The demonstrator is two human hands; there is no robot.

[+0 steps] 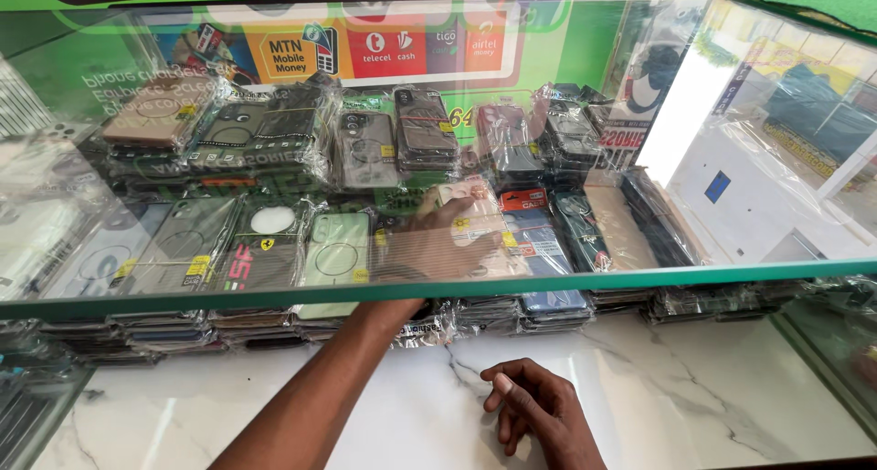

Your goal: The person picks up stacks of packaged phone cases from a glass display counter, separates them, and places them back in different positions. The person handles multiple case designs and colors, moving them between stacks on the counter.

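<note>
So this is looking down into a glass display case full of phone cases in clear plastic sleeves, stacked in rows on a white marble shelf. The left hand is reached in under the glass top, arm stretched from the near edge, and it's resting flat on a stack about mid-row. The fingers look loosely spread over a pinkish phone case on top of that pile, more touching than gripping. The glare on the glass makes it hard to tell if anything is actually pinched yet.

The right hand sits on the bare marble near the front edge, fingers curled under in a loose fist, holding nothing.

To me it reads as the picking-out stage: hand on the stack, nothing lifted. Getting one case out would call for closing fingers on just the top sleeve, since those slippery wrappers are packed tight against neighbours like the pale green case to the left and the blue case to the right.
</note>
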